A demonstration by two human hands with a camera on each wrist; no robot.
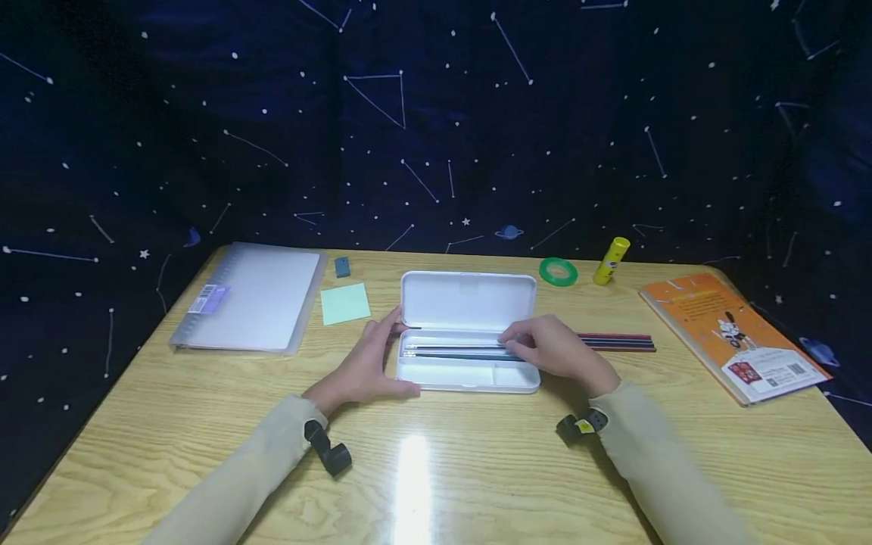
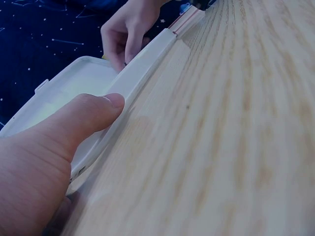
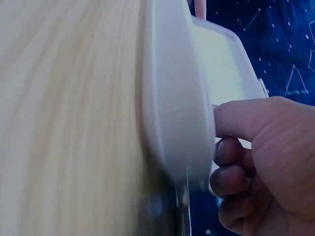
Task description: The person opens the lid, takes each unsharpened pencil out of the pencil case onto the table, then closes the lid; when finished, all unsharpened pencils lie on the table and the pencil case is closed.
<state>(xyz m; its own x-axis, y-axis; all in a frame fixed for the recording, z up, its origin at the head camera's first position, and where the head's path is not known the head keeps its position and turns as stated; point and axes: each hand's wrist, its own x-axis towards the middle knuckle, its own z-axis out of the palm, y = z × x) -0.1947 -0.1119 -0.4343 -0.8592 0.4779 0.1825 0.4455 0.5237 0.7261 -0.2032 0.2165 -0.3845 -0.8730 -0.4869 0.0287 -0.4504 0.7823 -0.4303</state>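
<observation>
A white pencil case point(image 1: 446, 377) lies on the table with its lid point(image 1: 468, 300) raised. My left hand point(image 1: 370, 363) holds the case's left end, its thumb point(image 2: 93, 115) along the front wall and its fingers behind. Several dark pencils point(image 1: 456, 353) with pale left ends lie lengthwise inside. My right hand point(image 1: 548, 347) reaches into the right part of the case, thumb and forefinger pinching a pencil at its right end. In the right wrist view the other fingers point(image 3: 231, 181) curl beside the case's end, and the pinched tips are hidden by its wall.
More reddish, dark-striped pencils point(image 1: 616, 343) lie right of the case. Behind stand a green tape roll point(image 1: 545, 274) and a yellow glue stick point(image 1: 610, 262). An orange book point(image 1: 722, 325) lies far right; a notebook point(image 1: 262, 295), sticky notes point(image 1: 345, 303) and a blue eraser point(image 1: 342, 267) lie left.
</observation>
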